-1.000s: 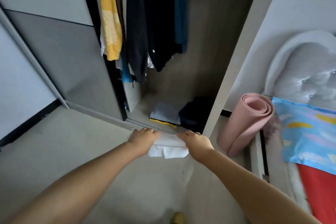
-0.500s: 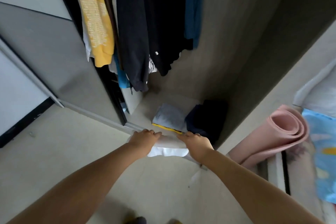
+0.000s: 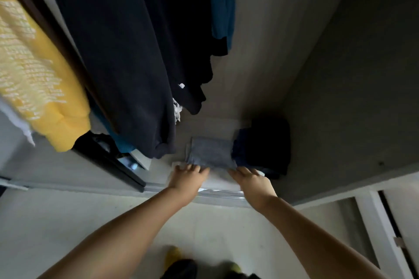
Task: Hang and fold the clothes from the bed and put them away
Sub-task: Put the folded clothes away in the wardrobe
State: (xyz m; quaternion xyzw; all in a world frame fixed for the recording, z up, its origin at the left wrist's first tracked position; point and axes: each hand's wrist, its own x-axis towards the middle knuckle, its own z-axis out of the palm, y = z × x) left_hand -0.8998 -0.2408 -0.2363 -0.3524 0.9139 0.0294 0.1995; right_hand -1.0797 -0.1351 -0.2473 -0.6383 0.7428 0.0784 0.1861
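Item: white folded garment [image 3: 221, 180], a pale flat bundle, mostly covered by our hands and by the grey piece; only a strip of it shows between our wrists and a corner at the left.
Location: on the wardrobe floor [image 3: 210, 123], just inside the sliding-door track [image 3: 217, 193], tucked against or under the near edge of the grey folded garment [image 3: 210, 153]; we cannot tell which.
Left hand [image 3: 187, 178]: fingers extended and flat on the left end of the white folded garment, pressing, not clutching.
Right hand [image 3: 251, 180]: fingers likewise stretched forward over the right end; whether the thumb hooks beneath, we cannot tell.
Risk, unfolding: we judge that sliding it further against the grey folded garment could ruck the fold open or push the grey piece askew.
Risk, track: an edge left over the sliding-door track could snag when the door closes.
Risk, neighbours: the dark folded pile [image 3: 263, 147], just right of the grey folded garment, could be nudged by our right hand.
Overhead: hanging dark garments [image 3: 127, 56] and a yellow garment [image 3: 38, 79] left of them, above the grey folded garment; the dark hem hangs just beside it and could be dragged.
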